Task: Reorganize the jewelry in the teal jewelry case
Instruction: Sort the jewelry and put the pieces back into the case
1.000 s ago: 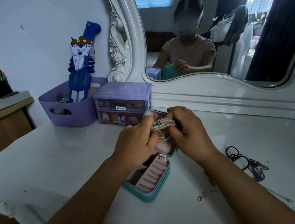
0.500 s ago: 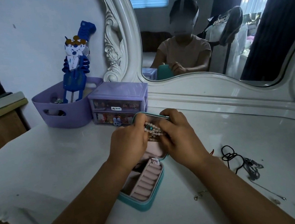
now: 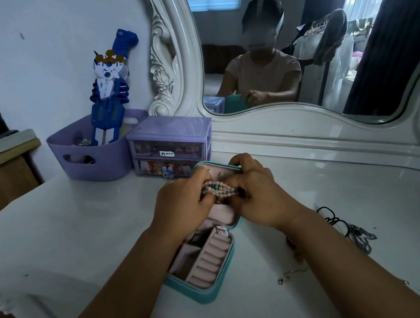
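**Beads held over the open case**

Your left hand (image 3: 182, 203) and right hand (image 3: 257, 195) pinch a bead bracelet (image 3: 219, 189) above the teal case (image 3: 206, 294), open on the white dresser (image 3: 80, 226). Behind: mirror (image 3: 321, 41), purple basket (image 3: 105, 165), drawers (image 3: 166, 132).

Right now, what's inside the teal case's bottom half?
The teal jewelry case shows pink ring rolls and pink compartments that look empty. The left hand covers its far end.

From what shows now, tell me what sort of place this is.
Probably a bedroom dressing table: an ornate white mirror on the table, a jewelry case open on it, and a bed reflected behind the person.
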